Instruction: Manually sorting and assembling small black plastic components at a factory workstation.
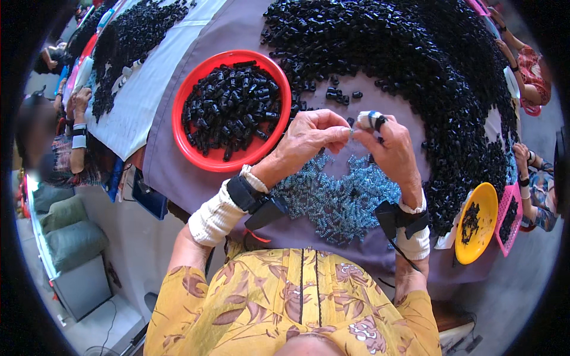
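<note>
Small piece (351, 132), too tiny to identify, sits at the fingertips of the two hands, a little right of the middle of the frame and above its centre. The left hand (316, 139) has a narrow grip, thumb and forefinger pinched on it from the left. The right hand (392, 145) faces it from the right, its thumb and a finger in a white wrap (369, 120) with dark bands close to the piece; I cannot tell whether this grip also holds it. Just below the hands, a loose pile of bluish coiled bits (356, 199) spreads over the purple-grey cloth of the surface (237, 26). A few black pieces (337, 95) lie just above the fingertips, and a great heap of similar black parts (427, 59) fills the upper middle and sweeps down the right. To the left of the hands stands a round red tray (177, 113) with more black parts in it. At the lower right, a yellow dish (485, 237) holds dark bits, with a pink basket (503, 246) beside it. Pale cuffs (212, 216) and black bands (243, 193) circle the wrists. Other people's hands show at the left and right edges, one of them (80, 105) near another dark heap (139, 32) at the upper left.
</note>
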### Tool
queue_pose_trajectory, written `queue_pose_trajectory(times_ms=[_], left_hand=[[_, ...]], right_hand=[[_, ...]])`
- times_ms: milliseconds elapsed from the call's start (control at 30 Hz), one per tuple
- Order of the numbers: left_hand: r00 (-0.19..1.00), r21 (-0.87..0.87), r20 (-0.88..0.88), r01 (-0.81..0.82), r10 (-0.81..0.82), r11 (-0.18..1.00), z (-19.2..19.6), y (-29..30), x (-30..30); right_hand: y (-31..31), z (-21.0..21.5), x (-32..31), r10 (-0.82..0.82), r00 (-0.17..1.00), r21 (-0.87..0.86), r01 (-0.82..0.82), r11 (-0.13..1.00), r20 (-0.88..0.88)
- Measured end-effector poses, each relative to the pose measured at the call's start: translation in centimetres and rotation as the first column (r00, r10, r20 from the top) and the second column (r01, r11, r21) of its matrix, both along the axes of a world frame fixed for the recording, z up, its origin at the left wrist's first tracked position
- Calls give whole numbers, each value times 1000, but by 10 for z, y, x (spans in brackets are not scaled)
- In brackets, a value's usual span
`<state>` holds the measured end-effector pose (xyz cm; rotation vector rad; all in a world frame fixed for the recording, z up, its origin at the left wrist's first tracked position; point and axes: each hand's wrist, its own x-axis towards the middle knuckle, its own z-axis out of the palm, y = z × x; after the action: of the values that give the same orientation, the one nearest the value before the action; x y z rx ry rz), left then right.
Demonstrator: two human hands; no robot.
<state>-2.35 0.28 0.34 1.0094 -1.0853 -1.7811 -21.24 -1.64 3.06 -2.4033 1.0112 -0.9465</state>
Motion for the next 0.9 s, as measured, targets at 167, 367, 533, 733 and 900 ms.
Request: queue_pose_trajectory(times_ms=[167, 367, 533, 733, 900], left_hand=[[998, -115, -18, -61, 59, 992, 7, 1, -9], [997, -174, 23, -75, 80, 982, 7, 2, -13], [997, -168, 69, -31, 43, 985, 10, -2, -13], [978, -291, 169, -70, 123, 954, 11, 2, -16], [930, -299, 367, 80, 38, 951, 14, -1, -15]], right_hand=[[3, -8, -6, -100, 995, 342, 88, 936, 18], [5, -1, -4, -135, 979, 468, 50, 882, 150], [4, -1, -8, -94, 975, 306, 28, 952, 202], [3, 0, -10, -155, 980, 486, 75, 871, 128], [-1, -5, -14, 18, 997, 39, -21, 999, 78]])
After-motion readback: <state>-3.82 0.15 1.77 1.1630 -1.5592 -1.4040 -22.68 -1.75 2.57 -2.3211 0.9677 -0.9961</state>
